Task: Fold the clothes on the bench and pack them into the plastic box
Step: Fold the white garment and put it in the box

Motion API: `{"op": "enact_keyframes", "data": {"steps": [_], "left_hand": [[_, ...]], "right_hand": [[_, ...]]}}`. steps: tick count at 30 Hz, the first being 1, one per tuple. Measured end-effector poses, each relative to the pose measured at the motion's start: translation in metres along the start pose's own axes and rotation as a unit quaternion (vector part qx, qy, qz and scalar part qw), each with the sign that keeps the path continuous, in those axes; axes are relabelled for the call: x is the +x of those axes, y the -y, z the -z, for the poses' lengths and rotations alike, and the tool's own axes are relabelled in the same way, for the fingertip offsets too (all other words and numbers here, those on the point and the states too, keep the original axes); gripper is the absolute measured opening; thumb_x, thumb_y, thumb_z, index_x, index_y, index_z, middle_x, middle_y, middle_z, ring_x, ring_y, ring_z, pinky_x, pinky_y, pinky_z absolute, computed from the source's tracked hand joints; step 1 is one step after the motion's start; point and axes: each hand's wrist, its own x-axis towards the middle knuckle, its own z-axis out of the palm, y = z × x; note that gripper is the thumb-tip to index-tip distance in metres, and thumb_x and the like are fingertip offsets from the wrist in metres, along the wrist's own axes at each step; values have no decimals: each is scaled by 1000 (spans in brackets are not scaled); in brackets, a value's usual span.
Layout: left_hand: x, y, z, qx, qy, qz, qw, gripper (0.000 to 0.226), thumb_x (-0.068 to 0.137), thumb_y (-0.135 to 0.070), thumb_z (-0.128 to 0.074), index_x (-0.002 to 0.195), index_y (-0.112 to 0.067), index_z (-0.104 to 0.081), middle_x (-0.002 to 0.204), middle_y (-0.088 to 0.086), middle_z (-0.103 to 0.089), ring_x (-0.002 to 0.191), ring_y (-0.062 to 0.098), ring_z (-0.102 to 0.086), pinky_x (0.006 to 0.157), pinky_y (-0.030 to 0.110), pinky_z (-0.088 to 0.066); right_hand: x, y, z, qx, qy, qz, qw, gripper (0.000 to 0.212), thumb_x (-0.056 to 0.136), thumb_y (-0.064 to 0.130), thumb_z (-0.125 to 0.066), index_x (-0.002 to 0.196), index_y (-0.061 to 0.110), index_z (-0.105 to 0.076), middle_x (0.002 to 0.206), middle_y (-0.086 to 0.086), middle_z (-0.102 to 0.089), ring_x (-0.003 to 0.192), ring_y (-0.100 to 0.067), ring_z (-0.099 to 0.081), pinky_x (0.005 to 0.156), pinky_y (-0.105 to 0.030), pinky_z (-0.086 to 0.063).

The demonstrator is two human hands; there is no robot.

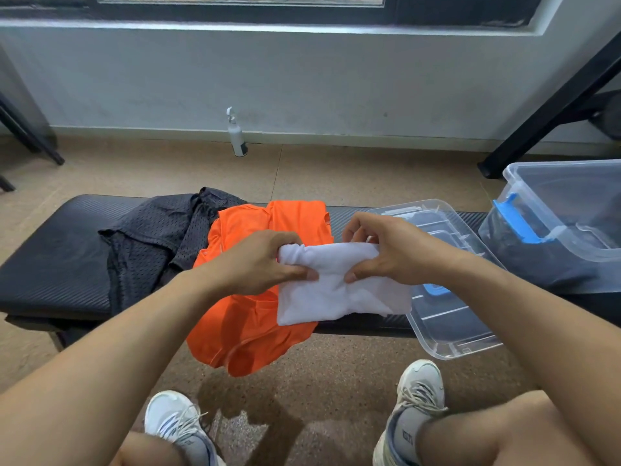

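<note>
Over the bench [50, 264], white cloth [339, 290] in both hands

no legible text, shoe tag blurred

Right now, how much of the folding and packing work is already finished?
Done: dark folded fabric seems to lie inside the plastic box, its lid off. In hand: left hand and right hand pinch the folded white cloth. Left: the orange garment and black mesh garment lie unfolded on the bench.

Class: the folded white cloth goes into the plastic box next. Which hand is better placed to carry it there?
Probably the right hand: it already pinches the white cloth, and the plastic box sits on its side.
</note>
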Motion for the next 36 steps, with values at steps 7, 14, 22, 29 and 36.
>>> {"op": "enact_keyframes", "data": {"steps": [7,14,22,29,36], "left_hand": [[1,3,-3,-85,16,56,995,44,91,-61,-59,83,-20,-72,84,-1,-72,71,8,-61,67,39,-45],[4,-3,-1,-153,-57,30,986,15,95,-34,-68,100,-24,-77,97,-9,-75,77,2,-64,71,20,-48],[10,-1,-3,-101,-151,96,979,20,94,-18,-66,80,-12,-79,80,2,-73,60,-2,-56,58,21,-46],[6,-14,2,-39,-148,20,988,34,90,-18,-67,124,-24,-63,127,-17,-62,114,-4,-52,99,24,-43],[4,-16,-8,24,-8,31,999,22,83,-41,-77,101,-30,-70,93,-13,-68,88,11,-61,75,37,-52]], "right_hand": [[3,-9,-2,-22,24,-16,999,44,73,44,-86,109,38,-61,100,15,-61,86,-9,-58,68,-26,-47],[0,-16,0,-1,21,-1,1000,42,72,44,-87,106,38,-63,100,11,-63,84,-6,-56,65,-22,-41],[0,-18,-1,1,14,-16,1000,43,72,43,-87,106,40,-61,97,15,-59,83,-1,-53,64,-19,-38],[0,-17,-1,-12,5,-6,1000,45,71,43,-88,107,40,-62,101,12,-61,85,-7,-55,65,-23,-40],[-1,-16,-2,-54,22,10,998,58,75,46,-84,125,44,-55,117,15,-61,93,-10,-56,73,-21,-42]]}}
